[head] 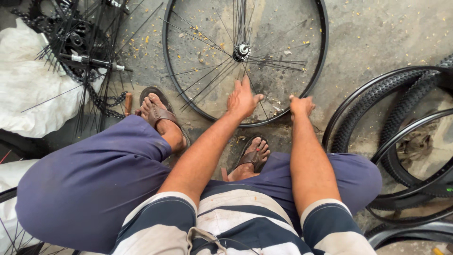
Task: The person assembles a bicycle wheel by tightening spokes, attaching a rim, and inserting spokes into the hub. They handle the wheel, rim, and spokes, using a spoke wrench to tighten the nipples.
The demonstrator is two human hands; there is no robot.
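On gritty concrete floor (377, 33), left hand (243, 100) open, right hand (301, 105) pinching wheel rim (322, 56).

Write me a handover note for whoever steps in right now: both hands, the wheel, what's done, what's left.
Left hand: open, resting on the spokes just inside the near rim.
Right hand: closed at the near rim edge; what it pinches is hidden.
Wheel lies flat on the concrete floor, hub in the centre.
Done: some spokes fitted, mostly toward the near-left.
Left: large gaps remain unspoked. Tyres lie to the right.
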